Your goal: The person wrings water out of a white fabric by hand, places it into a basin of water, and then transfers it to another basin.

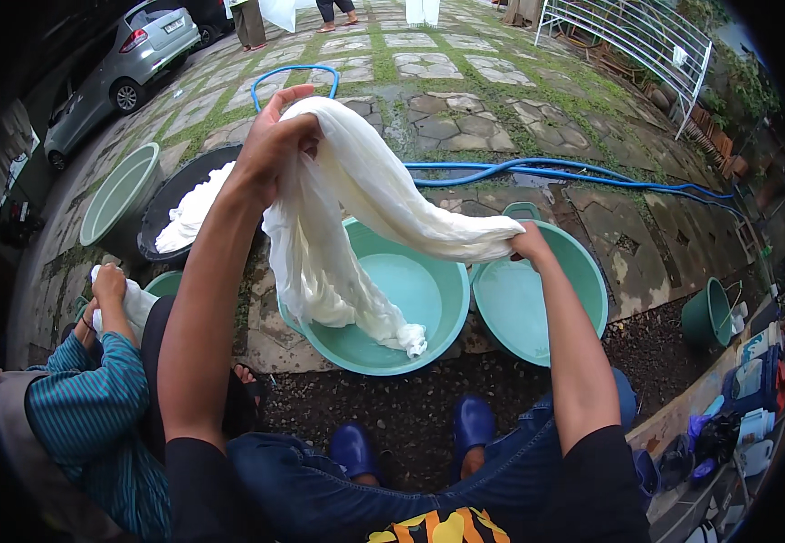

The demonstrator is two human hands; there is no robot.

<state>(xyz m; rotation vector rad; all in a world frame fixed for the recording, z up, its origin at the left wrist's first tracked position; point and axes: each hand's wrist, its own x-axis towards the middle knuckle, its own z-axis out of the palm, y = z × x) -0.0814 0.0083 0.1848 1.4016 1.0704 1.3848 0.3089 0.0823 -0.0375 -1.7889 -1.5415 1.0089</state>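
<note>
A long white wet-looking cloth (370, 172) stretches between my two hands. My left hand (275, 145), raised high, has its thumb and fingers closed round one part of it. Lower and to the right, my right hand (529, 243) grips the cloth's other end. From my left hand a loose fold hangs down, and its bunched tip lies inside a green plastic basin (455, 312) that seems to hold shallow water. Beneath my right hand stands a second green basin (589, 303), also seemingly with water.
A co-worker's hand (110, 284) grips white cloth at the left. Behind it are a black tub (150, 237) with white cloth and a pale green tub (121, 195). A blue hose (546, 166) crosses the paving. A dark green bucket (705, 312) stands at the right.
</note>
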